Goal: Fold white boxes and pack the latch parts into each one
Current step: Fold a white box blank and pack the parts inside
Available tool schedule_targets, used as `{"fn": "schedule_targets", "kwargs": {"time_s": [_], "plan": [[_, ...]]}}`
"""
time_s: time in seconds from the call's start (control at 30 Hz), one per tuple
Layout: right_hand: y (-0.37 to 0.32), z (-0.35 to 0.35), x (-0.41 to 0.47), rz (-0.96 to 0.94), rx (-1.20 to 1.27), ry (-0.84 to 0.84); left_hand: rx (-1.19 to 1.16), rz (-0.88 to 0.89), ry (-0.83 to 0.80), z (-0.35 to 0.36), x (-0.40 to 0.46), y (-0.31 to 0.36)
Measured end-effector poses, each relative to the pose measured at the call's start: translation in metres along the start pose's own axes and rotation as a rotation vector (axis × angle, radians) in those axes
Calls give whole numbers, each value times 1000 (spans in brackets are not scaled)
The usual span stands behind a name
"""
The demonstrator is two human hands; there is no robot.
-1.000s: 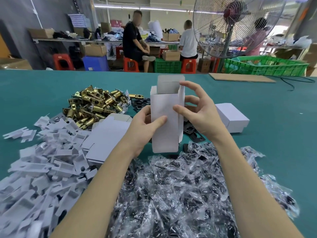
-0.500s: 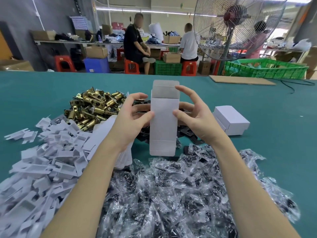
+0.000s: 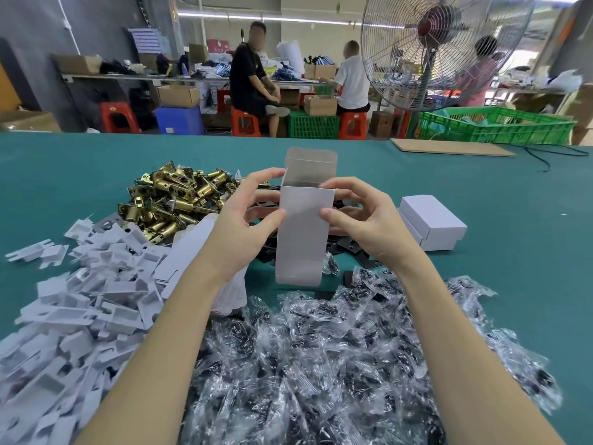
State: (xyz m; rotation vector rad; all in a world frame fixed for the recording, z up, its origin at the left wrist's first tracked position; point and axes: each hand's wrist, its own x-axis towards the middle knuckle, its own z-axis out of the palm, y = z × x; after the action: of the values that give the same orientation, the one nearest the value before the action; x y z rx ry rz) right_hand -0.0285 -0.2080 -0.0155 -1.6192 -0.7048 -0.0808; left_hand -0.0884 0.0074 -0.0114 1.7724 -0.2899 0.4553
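The white box [image 3: 303, 232] stands upright above the green desk [image 3: 513, 252], top flap open, and both hands have it: the left hand [image 3: 247, 226] pinches its left edge, the right hand [image 3: 362, 220] pinches the right edge, fingers curled behind. Brass latch parts [image 3: 173, 197] heap up to the left, just beyond the left hand; a closed white box [image 3: 431, 221] sits right; clear bagged pieces [image 3: 321, 364] pile up nearest

Teal table [image 3: 481, 200], standing fan [image 3: 439, 49], red stools [image 3: 119, 117], green crate [image 3: 494, 125]
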Motion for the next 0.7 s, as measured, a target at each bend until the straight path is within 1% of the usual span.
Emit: {"fn": "schedule_targets", "kwargs": {"time_s": [0.13,0.2,0.3,0.37,0.43,0.47,0.53,0.63,0.7], "plan": [[-1,-2,-1,-4,3,-29,76,18,-61,-2,0,3],[-2,-2,-1,1,13,-46,76,13,-47,-1,1,5],[-4,1,-1,2,8,-58,-19,7,73,3,2,11],[-4,3,-1,-6,0,-64,-3,11,158,7,6,12],[-4,4,-1,-11,-6,-69,20,22,199,12,10,13],[-4,4,-1,-11,-4,-68,-16,5,210,13,12,14],[-4,2,-2,-5,21,-66,-120,-35,196,14,14,15],[-3,-1,-2,6,36,-66,-92,-22,131,15,16,17],[-2,-1,-2,7,31,-64,-104,-26,124,14,15,19]]}}
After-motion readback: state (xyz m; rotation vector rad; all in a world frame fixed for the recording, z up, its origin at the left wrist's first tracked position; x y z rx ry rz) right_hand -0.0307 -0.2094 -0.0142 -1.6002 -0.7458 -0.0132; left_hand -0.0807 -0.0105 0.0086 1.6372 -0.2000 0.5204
